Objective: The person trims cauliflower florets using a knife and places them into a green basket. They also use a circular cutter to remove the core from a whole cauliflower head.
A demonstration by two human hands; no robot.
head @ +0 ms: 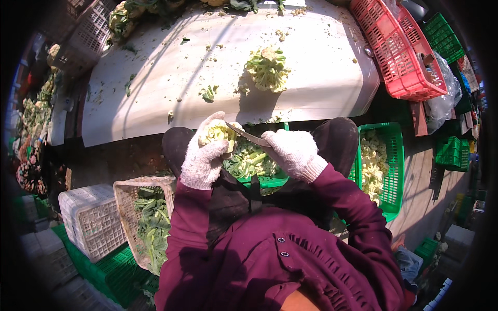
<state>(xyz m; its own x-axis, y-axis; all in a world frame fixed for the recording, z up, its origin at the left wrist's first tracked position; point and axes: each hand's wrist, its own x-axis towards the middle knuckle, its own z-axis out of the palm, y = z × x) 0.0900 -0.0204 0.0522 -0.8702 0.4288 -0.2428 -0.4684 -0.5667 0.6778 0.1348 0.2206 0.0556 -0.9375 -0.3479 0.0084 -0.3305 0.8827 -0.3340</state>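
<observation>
My left hand, in a white knitted glove, holds a pale piece of cauliflower above my lap. In the same kind of glove, my right hand grips a knife. Its blade points left, and the tip is at the cauliflower piece; whether it cuts in cannot be told. Between my knees, below both hands, a green plastic basket holds cut florets and stalks. A larger cauliflower head lies stem up on the white-covered table ahead of me.
Leaf scraps and crumbs litter the table. A red crate stands at its right end. On my right is a green basket of florets; on my left, a whitish crate of leaves beside another whitish crate. More cauliflower lies at the far left.
</observation>
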